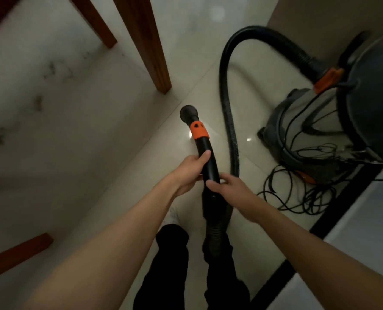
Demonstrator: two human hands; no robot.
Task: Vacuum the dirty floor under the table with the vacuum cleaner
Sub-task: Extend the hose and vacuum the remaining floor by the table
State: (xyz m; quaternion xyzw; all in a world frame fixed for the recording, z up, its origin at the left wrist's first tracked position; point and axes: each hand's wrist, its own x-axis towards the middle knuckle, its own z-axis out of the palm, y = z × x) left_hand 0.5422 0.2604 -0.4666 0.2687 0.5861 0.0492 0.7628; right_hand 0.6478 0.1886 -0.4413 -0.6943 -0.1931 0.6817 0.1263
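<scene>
Taking the vacuum wand (206,157) as our landmark, far to its left we see dark smudges of dirt (38,101) scattered over the pale tiled floor (78,135), in the shadowed area between the wooden table legs (148,52); a further reddish-brown wooden piece (15,253) lies low and left of the wand.

Just left of the wand our left hand (189,171) grasps it, fingers curled behind the tube and the thumb laid along its front. The wand itself is a curved black rigid tube with a bright orange collar (199,130) near its far end, beyond which a round black open nozzle (188,114) points toward the floor, not far from the nearest table leg. Whether the nozzle touches the tiles we cannot tell.

Just right of the wand, and a little lower on it, our right hand (227,186) wraps its fingers round the tube where the ribbed hose (228,121) joins. From there the black hose runs down past our dark trousers (170,265), then loops up to the right of the wand in a tall arch.

Farther right the hose plugs through an orange fitting (328,80) into the vacuum cleaner (351,113), a dark drum-shaped canister standing on the tiles. A tangle of black cord (302,198) lies loose at its base.
</scene>
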